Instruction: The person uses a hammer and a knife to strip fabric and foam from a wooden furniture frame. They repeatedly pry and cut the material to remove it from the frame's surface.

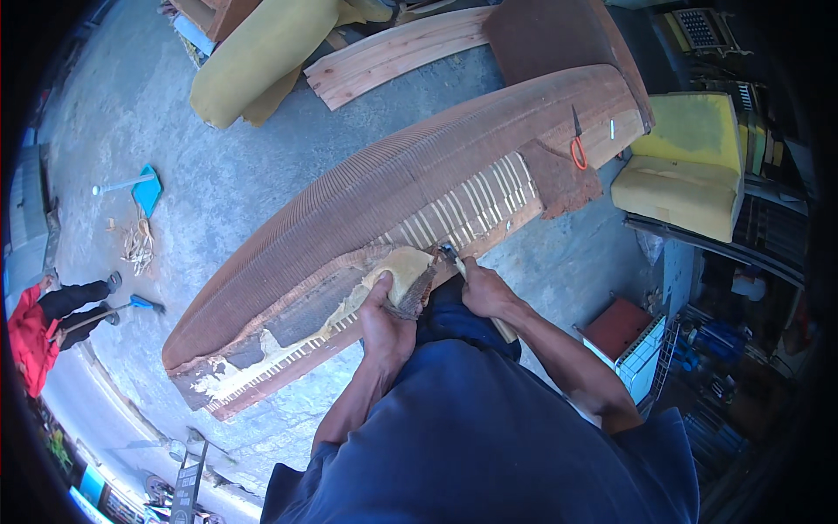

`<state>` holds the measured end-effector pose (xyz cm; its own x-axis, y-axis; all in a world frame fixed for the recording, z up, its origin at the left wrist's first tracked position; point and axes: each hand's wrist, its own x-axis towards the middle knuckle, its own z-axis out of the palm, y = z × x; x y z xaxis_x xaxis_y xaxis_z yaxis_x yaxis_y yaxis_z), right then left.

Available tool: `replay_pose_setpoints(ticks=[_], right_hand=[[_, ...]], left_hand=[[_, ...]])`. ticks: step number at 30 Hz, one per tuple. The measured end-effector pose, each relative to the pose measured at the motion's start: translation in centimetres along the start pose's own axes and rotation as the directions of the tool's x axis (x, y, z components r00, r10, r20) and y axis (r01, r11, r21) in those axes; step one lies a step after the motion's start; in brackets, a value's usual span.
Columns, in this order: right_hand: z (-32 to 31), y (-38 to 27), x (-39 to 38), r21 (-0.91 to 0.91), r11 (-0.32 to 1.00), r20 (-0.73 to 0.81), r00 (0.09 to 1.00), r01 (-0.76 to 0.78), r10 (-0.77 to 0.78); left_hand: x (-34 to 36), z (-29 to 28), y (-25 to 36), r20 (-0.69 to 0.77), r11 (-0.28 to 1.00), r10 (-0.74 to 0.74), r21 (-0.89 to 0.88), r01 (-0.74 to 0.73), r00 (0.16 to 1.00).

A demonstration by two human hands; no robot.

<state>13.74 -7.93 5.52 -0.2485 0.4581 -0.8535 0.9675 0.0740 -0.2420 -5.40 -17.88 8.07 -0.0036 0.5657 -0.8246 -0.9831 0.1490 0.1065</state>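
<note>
In front of me lies a long upholstered furniture piece [349, 179] covered in ribbed brown fabric, with pale webbing strips [463, 210] along its near side. My left hand [387, 325] is closed on a loose flap of brown fabric [415, 299] backed with yellowish padding [403, 265]. In my right hand [489, 290] is a hammer [449, 251] with a dark metal head and a light handle, its head beside the flap at the wooden edge. A pair of orange-handled scissors [578, 150] rests on the piece's right end.
Wooden boards [397, 54] and a yellow padded roll [266, 61] lie beyond. A yellow seat [676, 166] stands at the right, near a red-topped cabinet [618, 330]. At left are a blue dustpan [147, 190] and a person in red [33, 336] holding a broom.
</note>
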Motion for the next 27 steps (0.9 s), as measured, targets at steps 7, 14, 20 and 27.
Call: replay_pose_setpoints(ticks=[7, 14, 20, 27], right_hand=[[-3.5, -5.4, 3.4, -0.392, 0.920, 0.229, 0.966, -0.022, 0.121], [-3.4, -10.0, 5.9, -0.683, 0.729, 0.346, 0.893, 0.031, 0.287], [-0.5, -6.4, 4.4, -0.613, 0.790, 0.187, 0.975, 0.020, 0.121], [-4.0, -3.8, 0.0, -0.038, 0.975, 0.156, 0.962, -0.220, 0.223]], left_hand=[[0.3, 0.5, 0.0, 0.038, 1.000, -0.022, -0.011, 0.023, 0.999], [0.1, -0.7, -0.2, 0.016, 0.979, -0.034, -0.201, 0.037, 0.999], [-1.6, -0.3, 2.3, 0.043, 0.982, 0.087, -0.174, -0.078, 0.995], [-2.7, -0.7, 3.4, 0.002, 0.987, 0.042, -0.153, -0.041, 0.999]])
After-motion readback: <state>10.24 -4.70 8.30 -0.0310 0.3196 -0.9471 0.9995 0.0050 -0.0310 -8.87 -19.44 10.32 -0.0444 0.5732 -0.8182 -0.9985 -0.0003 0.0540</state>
